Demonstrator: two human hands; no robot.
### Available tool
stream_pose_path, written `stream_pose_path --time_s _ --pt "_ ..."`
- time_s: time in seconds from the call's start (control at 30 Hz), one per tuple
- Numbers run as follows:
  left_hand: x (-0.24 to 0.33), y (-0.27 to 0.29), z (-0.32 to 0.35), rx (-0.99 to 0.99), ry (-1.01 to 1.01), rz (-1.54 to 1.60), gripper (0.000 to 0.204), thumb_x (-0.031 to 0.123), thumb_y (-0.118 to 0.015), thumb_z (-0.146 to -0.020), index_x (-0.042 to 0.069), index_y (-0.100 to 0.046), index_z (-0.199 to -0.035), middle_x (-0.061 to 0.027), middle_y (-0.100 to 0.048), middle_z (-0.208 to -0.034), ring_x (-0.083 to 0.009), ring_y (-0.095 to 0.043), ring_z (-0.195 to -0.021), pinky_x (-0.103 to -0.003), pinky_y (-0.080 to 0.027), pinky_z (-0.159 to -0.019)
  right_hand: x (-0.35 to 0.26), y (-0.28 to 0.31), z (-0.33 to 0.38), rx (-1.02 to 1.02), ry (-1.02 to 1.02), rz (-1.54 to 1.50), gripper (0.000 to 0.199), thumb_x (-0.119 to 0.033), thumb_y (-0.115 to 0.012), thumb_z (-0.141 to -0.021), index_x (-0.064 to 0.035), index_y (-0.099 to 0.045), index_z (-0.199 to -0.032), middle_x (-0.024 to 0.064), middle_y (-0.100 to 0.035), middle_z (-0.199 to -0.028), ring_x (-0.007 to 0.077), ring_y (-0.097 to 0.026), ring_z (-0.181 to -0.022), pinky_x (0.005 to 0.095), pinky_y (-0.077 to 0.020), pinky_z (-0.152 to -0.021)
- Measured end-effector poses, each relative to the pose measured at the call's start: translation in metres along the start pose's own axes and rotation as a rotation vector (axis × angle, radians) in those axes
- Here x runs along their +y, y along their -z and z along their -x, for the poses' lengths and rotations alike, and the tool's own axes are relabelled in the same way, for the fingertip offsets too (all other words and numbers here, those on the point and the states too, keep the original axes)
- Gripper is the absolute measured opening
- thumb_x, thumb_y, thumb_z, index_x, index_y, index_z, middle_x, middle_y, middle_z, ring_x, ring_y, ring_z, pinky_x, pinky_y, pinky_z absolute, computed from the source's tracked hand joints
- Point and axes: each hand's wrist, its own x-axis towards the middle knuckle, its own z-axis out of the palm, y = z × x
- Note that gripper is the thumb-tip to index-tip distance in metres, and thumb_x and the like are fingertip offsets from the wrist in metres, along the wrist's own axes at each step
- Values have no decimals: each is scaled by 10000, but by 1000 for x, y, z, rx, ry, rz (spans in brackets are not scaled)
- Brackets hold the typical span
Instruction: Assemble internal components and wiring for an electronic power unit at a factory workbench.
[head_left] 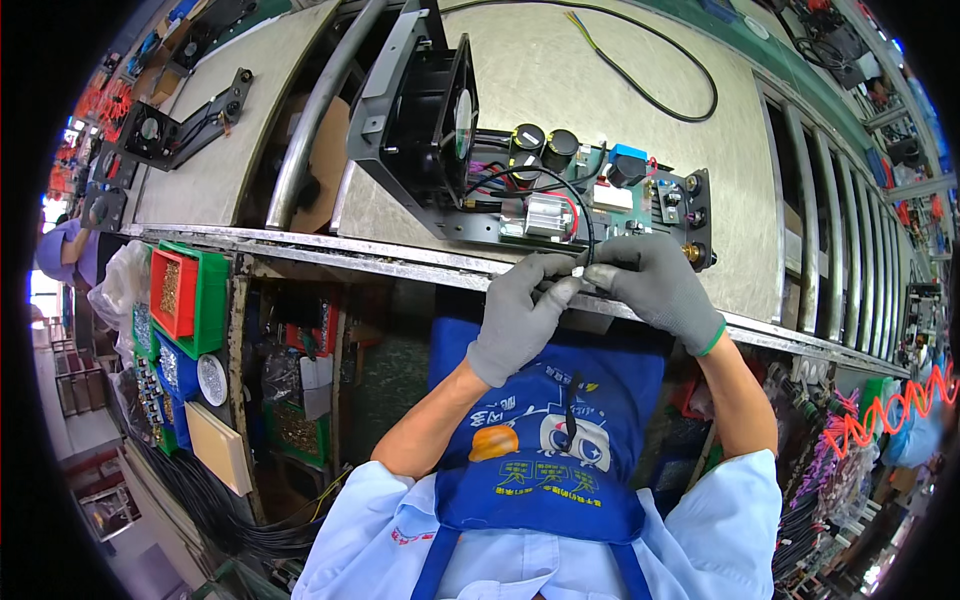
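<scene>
Both my hands wear grey gloves and meet at the near edge of the bench. The fingers of my left hand (520, 312) and my right hand (660, 292) pinch a small white connector (578, 271) from either side. A black cable (588, 225) arches out of the open electronic unit and runs down to my fingertips. Just beyond my hands lies that unit's grey metal chassis (375, 120), carrying a black fan (440, 115) at its left end. Dark capacitors (527, 138), a silver finned part (540, 217), and a blue component (629, 165) sit on its board.
A loose black cable (715, 90) curves across the metal benchtop (560, 60) at the back. Steel rollers (812, 200) stand right, and a thick metal bar (325, 115) left. Red and green parts bins (205, 300) hang below the bench at left. Another person's sleeve (65, 250) shows far left.
</scene>
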Motion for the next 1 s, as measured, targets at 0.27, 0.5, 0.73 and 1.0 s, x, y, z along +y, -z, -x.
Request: stream_pose_path --time_s 0.27,0.5,0.73,1.0 --pt "-32 12 -18 434 -574 -566 273 94 -688 -891 42 -629 -1152 -159 -632 -1040 -356 -642 -910 -439 -541 -774 11 11 -53 310 417 247 201 -96 -718 -858 18 -729 -1023 162 -698 -866 251 -659 -793 347 -507 -745" --pt "-37 2 -13 450 -507 -592 319 66 -688 -878 39 -604 -1184 -190 -563 -1165 -377 -632 -957 -445 -553 -776 11 1 -67 194 350 358 266 -205 -726 -840 -82 -760 -1074 188 -717 -971 343 -702 -875 416 -547 -797" --pt "-36 7 -14 416 -504 -585 304 55 -666 -891 19 -587 -1182 -202 -545 -1199 -389 -633 -983 -445 -559 -791 -12 13 -78 -4 176 434 230 -253 -733 -834 -74 -770 -973 183 -718 -848 341 -703 -801 428 -541 -739" --pt "-38 10 -14 392 -514 -574 291 53 -658 -897 26 -581 -1176 -193 -547 -1201 -400 -641 -961 -453 -561 -787 -32 10 -85 -13 172 745 226 -213 -716 -829 -5 -735 -915 209 -708 -815 352 -701 -756 436 -549 -715"
